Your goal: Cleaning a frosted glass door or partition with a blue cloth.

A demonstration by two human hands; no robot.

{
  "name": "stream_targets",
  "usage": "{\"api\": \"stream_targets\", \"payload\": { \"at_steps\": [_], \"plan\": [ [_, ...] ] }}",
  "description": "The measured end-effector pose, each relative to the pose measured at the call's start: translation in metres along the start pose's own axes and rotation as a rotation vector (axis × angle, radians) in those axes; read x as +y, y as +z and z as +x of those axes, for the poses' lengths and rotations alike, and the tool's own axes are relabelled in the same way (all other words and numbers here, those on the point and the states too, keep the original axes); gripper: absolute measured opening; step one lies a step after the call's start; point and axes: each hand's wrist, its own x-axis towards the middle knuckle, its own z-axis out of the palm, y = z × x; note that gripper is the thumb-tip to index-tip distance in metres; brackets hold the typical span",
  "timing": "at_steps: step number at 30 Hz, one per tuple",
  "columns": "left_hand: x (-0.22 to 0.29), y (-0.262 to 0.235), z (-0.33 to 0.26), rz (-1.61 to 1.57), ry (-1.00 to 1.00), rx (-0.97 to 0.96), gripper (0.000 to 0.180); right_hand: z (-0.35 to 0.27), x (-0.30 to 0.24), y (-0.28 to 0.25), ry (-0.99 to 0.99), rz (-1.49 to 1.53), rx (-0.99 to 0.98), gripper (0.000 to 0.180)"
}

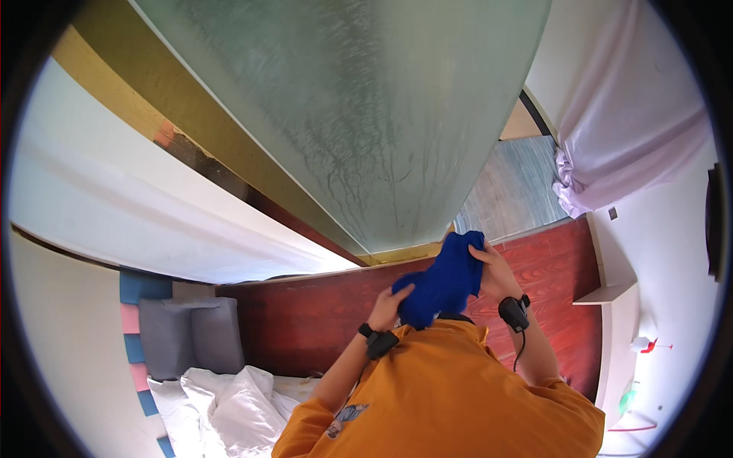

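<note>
A bright blue cloth (441,284) is stretched between my two hands in front of my chest. My left hand (389,304) pinches its lower left end, the thumb lying on top of the fabric. At its upper right end my right hand (495,271) grips the edge, the fingers partly hidden behind the cloth. Beyond the cloth stands a tall frosted glass panel (374,114) with dark wet-looking streaks on it. Both wrists wear black strapped devices.
A gold-coloured frame (397,256) runs along the glass panel's foot. On the left are a grey armchair (191,336) and white bedding (244,404). A lilac curtain (626,137) hangs at the right, near a white shelf unit (615,294). The floor is reddish wood (305,324).
</note>
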Motion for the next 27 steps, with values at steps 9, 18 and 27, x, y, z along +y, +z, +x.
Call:
{"api": "stream_targets", "payload": {
  "at_steps": [9, 18, 27],
  "plan": [
    [0.06, -0.039, 0.006, 0.161, 0.313, 0.181, 0.036, 0.033, 0.013, -0.035, -0.025, -0.335, 0.02, 0.053],
    [0.032, -0.077, 0.034, 0.726, 0.298, 0.235, 0.068, 0.089, 0.036, -0.084, -0.21, -1.025, 0.025, 0.052],
    [0.084, -0.055, -0.002, 1.289, 0.37, 0.288, 0.036, 0.052, 0.019, -0.049, -0.393, -1.701, -0.122, 0.042]
  ]
}}
